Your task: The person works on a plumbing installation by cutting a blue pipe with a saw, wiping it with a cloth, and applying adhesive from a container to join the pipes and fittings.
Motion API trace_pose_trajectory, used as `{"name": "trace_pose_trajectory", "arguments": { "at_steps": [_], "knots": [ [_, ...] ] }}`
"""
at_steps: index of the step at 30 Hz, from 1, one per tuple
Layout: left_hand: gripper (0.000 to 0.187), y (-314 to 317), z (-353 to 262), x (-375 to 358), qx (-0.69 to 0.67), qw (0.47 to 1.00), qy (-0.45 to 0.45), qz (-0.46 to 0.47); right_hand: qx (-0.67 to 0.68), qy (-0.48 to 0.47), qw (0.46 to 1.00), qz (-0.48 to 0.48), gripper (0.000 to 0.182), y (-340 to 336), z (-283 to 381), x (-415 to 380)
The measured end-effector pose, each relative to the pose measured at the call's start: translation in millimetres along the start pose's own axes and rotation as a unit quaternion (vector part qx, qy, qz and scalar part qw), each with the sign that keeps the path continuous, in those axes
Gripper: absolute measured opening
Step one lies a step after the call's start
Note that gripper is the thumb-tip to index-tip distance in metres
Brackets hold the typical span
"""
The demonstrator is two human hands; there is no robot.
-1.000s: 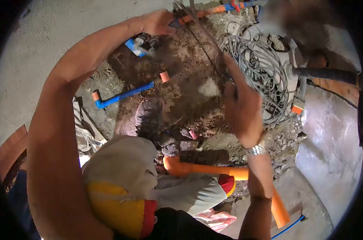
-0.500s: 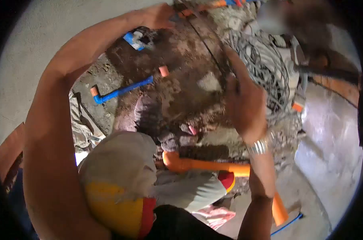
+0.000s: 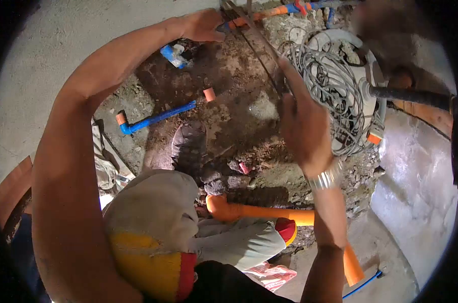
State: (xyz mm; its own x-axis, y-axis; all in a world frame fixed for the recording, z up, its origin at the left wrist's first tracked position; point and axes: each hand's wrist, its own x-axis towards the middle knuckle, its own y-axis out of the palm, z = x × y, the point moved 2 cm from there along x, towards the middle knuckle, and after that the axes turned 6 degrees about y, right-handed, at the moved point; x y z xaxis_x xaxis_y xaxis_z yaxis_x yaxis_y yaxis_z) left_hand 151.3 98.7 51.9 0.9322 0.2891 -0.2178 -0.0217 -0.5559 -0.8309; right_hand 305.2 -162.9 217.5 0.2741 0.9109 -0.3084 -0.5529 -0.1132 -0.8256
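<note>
My right hand [image 3: 307,131], with a metal watch band at the wrist, is closed round the handle end of a hacksaw [image 3: 262,36]. The saw slants up and left, and its far end crosses an orange pipe [image 3: 265,13] with blue fittings at the top. My left hand [image 3: 205,25] is closed on the pipe's left end, just left of the saw, where a dark blue piece shows at the fingers. Below lie a blue pipe with an elbow [image 3: 156,117] and a short orange pipe piece [image 3: 209,94] on the dirt.
A coil of grey cable [image 3: 335,101] rests on a whitish round container [image 3: 368,76] at the right. An orange elbow pipe [image 3: 259,211] lies by my knee [image 3: 148,202]. Another orange pipe [image 3: 352,265] and a thin blue tube [image 3: 363,284] are at lower right. Concrete borders the dug earth.
The view has shifted slightly and is sharper. Both hands keep their grips, and the saw's far end still crosses the pipe.
</note>
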Motion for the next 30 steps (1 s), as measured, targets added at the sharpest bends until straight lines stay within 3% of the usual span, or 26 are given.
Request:
{"name": "trace_pose_trajectory", "arguments": {
  "at_steps": [2, 5, 10, 12, 14, 18, 20, 21, 22, 23, 25, 26, 30],
  "knots": [
    [0.044, -3, -1, 7, -0.067, 0.996, -0.041, 0.032, 0.037, 0.005, 0.999, -0.008, 0.055, -10, -5, -6],
    [0.044, 8, 22, 10, 0.016, 0.999, 0.031, -0.033, 0.086, -0.075, 0.992, -0.051, 0.055, -15, -13, -16],
    [0.045, 8, 12, 10, 0.053, 0.998, 0.018, -0.008, -0.017, 0.061, 0.997, 0.033, 0.054, -17, 1, -5],
    [0.045, 18, 11, 12, 0.052, 0.997, 0.028, -0.040, 0.078, -0.027, 0.996, -0.020, 0.054, -19, -9, -21],
    [0.045, 21, 21, 5, 0.051, 0.996, 0.022, -0.072, 0.078, -0.048, 0.995, -0.026, 0.054, -15, -12, -13],
    [0.046, 8, 10, 10, 0.007, 1.000, -0.009, -0.026, 0.013, 0.062, 0.998, 0.007, 0.055, -7, -6, -9],
    [0.047, 21, 24, 12, -0.007, 0.999, -0.039, 0.018, 0.096, -0.021, 0.995, -0.034, 0.057, -11, -16, -21],
    [0.047, 33, 52, 19, 0.003, 0.995, 0.078, -0.053, 0.095, -0.029, 0.995, -0.032, 0.057, -11, -21, -15],
    [0.047, 40, 54, 13, 0.000, 0.988, 0.134, -0.083, 0.082, -0.078, 0.991, -0.065, 0.057, -12, -21, -14],
    [0.047, 44, 54, 7, 0.000, 0.976, 0.188, -0.112, 0.069, -0.050, 0.995, -0.054, 0.057, -10, -18, -17],
    [0.047, 21, 25, 9, -0.042, 0.998, 0.011, -0.049, 0.040, 0.006, 0.999, -0.028, 0.056, -7, -10, -21],
    [0.047, 17, 16, 11, -0.039, 0.998, 0.018, -0.052, 0.016, 0.049, 0.999, 0.009, 0.056, -4, -9, -17],
    [0.043, 10, 25, 15, -0.020, 0.999, 0.002, -0.034, 0.023, -0.060, 0.996, -0.063, 0.055, -21, -14, -20]
  ]
}}
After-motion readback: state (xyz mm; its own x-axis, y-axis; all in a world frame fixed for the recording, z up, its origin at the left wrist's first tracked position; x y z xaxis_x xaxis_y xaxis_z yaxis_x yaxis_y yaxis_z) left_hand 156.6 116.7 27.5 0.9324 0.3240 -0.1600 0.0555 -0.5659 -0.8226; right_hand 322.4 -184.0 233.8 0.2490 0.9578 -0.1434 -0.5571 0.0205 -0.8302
